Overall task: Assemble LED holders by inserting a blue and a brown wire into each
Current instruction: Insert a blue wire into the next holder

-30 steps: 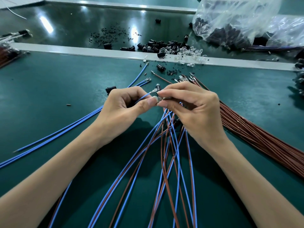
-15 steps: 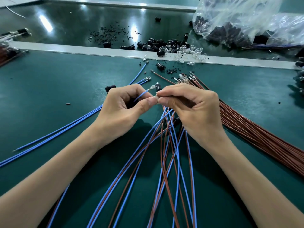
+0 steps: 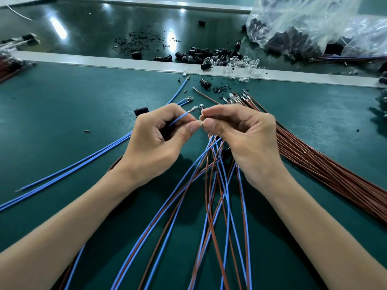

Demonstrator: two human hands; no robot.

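A: Status, left side?
B: One blue wire (image 3: 180, 118) pinched in left grip (image 3: 155, 143), metal tip raised just beside right grip (image 3: 240, 137). Rest vanishes in the fist.
A: Right?
B: Closed on a tiny part (image 3: 201, 124) above the tabletop (image 3: 62, 122). Holder? Cannot tell; thumb and forefinger hide nearly all.

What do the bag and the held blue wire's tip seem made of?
The bag: thin clear plastic film, glossy and crinkled. The tip of the blue wire in the left hand: probably bare metal, silvery and shiny.
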